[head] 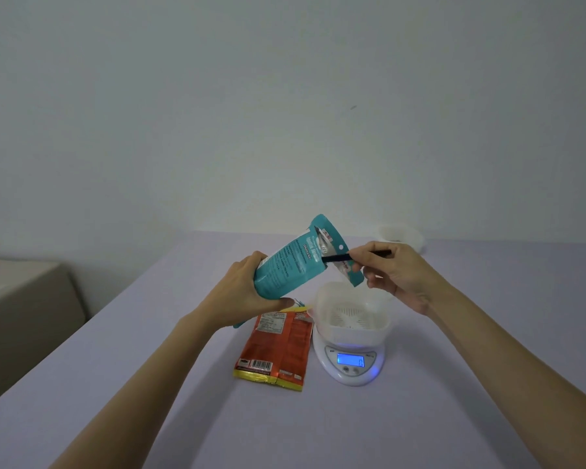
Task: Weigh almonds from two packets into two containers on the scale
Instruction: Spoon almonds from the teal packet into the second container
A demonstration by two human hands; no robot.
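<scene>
My left hand [247,289] wraps around the lower part of the teal packet [295,262], fingers curled behind it and thumb pressed along its near bottom edge, so the hand is closed firmly on it. I hold the packet in the air, tilted, with its torn-open mouth pointing up and to the right, silver lining showing inside. My right hand [396,275] pinches a thin black tool [356,256] between thumb and forefinger, the other fingers loosely curled below; its dark tip reaches into the packet's mouth. I cannot tell whether it is a spoon or a stick.

Just below the packet's opening sits a white container [351,316] with a slotted bottom, resting on the white scale [349,360], whose small screen glows blue. I cannot read the figure on it. No almonds show in the container from here.

To the left of the scale, touching the table [149,367], lies the red packet [276,350], flat, its barcode end nearest me. A second white container [401,236] stands at the far right of the table, well apart from the scale.
</scene>
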